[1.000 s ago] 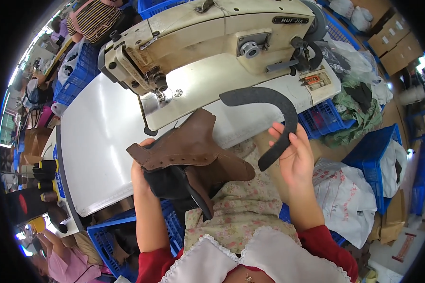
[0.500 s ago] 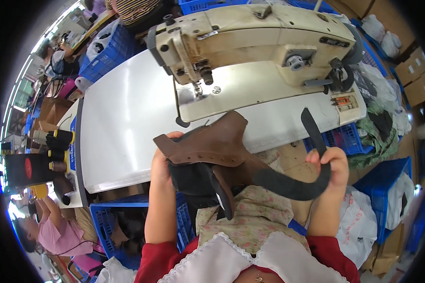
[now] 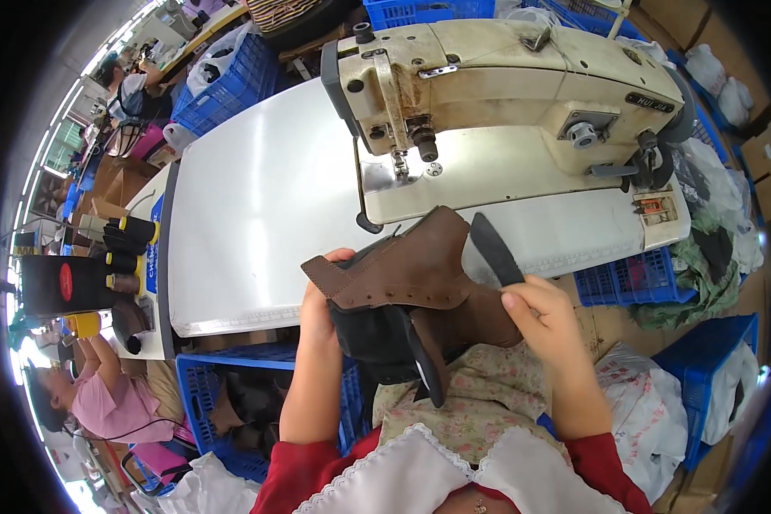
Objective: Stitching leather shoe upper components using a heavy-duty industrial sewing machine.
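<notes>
A brown leather boot upper (image 3: 403, 278) with a row of lace holes hangs in front of me, just off the near edge of the sewing table. Its black lining (image 3: 373, 338) shows below the leather. My left hand (image 3: 319, 315) is closed on the upper's left side, with most of its fingers hidden behind. At the other side my right hand (image 3: 546, 319) pinches a flat black strip (image 3: 495, 247) between thumb and fingers. The strip's free end points up beside the upper's top corner; its lower part is hidden behind the hand and leather.
A cream sewing machine (image 3: 497, 73) stands on the white table (image 3: 240, 214) beyond the upper. Blue crates (image 3: 184, 377) flank me, one with dark pieces inside. Thread cones (image 3: 122, 261) stand at the left. White bags (image 3: 638, 403) lie to the right. A person in pink (image 3: 116, 390) sits at left.
My right hand has moved left, close to the upper, bringing the strip along. The strip's wide loop no longer shows. The whole scene has shifted slightly right in view.
</notes>
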A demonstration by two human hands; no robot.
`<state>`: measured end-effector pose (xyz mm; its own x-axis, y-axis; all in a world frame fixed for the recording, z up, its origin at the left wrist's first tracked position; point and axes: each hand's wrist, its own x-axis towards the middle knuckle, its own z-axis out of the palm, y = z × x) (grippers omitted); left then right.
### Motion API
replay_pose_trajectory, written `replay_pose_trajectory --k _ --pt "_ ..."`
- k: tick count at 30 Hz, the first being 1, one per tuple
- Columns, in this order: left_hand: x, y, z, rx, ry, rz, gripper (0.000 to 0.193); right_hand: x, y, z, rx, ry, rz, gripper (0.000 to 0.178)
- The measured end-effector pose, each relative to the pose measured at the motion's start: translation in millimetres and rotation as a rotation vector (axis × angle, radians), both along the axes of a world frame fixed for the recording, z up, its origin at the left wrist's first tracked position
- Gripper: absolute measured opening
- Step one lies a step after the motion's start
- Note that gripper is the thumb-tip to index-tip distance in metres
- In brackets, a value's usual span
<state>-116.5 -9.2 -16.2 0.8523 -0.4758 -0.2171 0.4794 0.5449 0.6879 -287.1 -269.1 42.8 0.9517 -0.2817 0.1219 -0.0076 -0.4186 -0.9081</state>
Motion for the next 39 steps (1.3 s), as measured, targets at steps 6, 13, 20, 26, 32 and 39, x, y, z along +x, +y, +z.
replay_pose_trajectory --k 6,13,20,26,32,39 --pt "37 14 21 -0.065 0.019 -0.279 0.077 15 17 -10 -0.059 -0.11 -0.137 0.012" --pt "91 -12 47 0.493 -0.205 -1.163 0.1 25 32 -5 -0.205 -0.209 -0.07 0.009" --pt "91 -23 62 0.57 -0.144 -1.214 0.08 30 47 -4 -0.272 -0.286 -0.014 0.006" --pt "80 -30 63 0.623 -0.121 -1.032 0.055 35 46 -5 -0.238 -0.268 -0.061 0.005" --pt "92 -37 72 0.74 -0.262 -0.864 0.038 32 15 39 -0.225 -0.211 -0.234 0.007" --pt "124 -58 82 1.128 -0.586 -0.821 0.033 44 -3 64 -0.112 -0.236 -0.196 0.015"
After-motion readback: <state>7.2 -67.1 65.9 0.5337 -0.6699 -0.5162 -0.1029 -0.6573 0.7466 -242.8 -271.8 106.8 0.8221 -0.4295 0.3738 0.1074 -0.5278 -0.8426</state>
